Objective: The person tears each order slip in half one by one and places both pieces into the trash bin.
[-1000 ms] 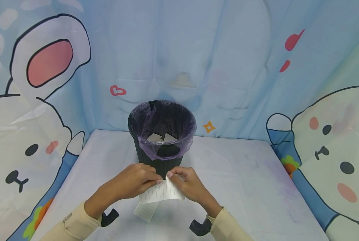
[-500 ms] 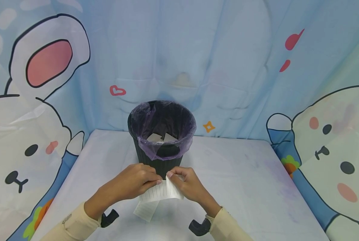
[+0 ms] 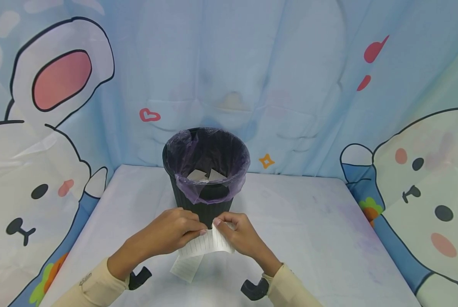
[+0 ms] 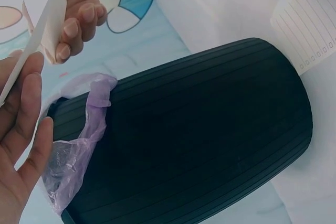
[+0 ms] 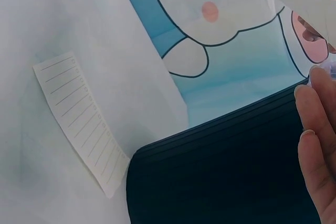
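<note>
In the head view a lined sheet of paper (image 3: 206,245) is held up in front of the bin, its right part folded or bent upward. My left hand (image 3: 171,232) pinches its upper edge between thumb and fingers. Close beside it, my right hand (image 3: 238,234) pinches the raised part with the thumb on the near side. The left wrist view shows the sheet (image 4: 44,17) bent between both hands. Below, a second lined slip (image 3: 186,268) lies on the table; the right wrist view shows this slip (image 5: 84,121) whole, by the bin's base.
A black bin (image 3: 202,211) stands just beyond my hands, a purple bag (image 3: 236,185) folded over its rim. Several white paper pieces (image 3: 198,175) lie inside. A white cloth covers the table (image 3: 305,238), and a blue cartoon curtain (image 3: 298,85) hangs behind and at the sides.
</note>
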Action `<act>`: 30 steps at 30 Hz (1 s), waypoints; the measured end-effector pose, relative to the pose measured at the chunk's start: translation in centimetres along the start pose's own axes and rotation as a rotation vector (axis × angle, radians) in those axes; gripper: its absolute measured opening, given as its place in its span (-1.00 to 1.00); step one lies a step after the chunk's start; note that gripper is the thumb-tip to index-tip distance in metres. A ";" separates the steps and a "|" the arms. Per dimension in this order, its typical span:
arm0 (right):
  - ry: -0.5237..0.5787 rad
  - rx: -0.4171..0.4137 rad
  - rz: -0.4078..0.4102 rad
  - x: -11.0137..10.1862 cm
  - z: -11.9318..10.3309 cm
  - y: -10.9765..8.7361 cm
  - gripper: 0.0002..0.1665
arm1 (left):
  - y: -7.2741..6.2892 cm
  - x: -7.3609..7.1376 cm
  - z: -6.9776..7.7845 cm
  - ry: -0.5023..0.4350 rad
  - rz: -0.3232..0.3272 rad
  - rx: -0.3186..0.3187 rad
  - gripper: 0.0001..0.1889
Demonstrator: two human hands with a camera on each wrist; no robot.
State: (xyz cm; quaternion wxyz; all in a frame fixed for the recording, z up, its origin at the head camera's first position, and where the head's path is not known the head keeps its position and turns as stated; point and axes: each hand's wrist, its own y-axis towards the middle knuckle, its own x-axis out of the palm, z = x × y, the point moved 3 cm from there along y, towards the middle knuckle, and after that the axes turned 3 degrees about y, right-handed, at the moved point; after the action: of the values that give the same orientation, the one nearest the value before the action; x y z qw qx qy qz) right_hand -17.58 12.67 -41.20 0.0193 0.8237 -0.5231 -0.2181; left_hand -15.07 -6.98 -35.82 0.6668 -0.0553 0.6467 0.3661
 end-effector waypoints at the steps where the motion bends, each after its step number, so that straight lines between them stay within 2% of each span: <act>1: -0.001 0.002 0.000 0.0 0.0 0.0 -0.73 | 0.0 0.0 0.0 0.001 0.000 0.000 -0.90; 12: 0.000 0.013 0.003 0.0 0.1 0.0 -0.73 | -0.1 0.0 0.2 0.031 0.018 0.031 -0.91; 30: -0.035 -0.003 0.017 -0.2 0.4 0.0 -0.73 | 0.1 -0.4 0.5 0.050 0.020 0.044 -0.91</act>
State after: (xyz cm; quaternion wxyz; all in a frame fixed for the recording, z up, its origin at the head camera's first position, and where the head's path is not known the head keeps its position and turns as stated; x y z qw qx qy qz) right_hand -17.80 12.93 -41.53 0.0132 0.8152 -0.5301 -0.2332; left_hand -14.67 -6.81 -35.36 0.6477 -0.0433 0.6716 0.3572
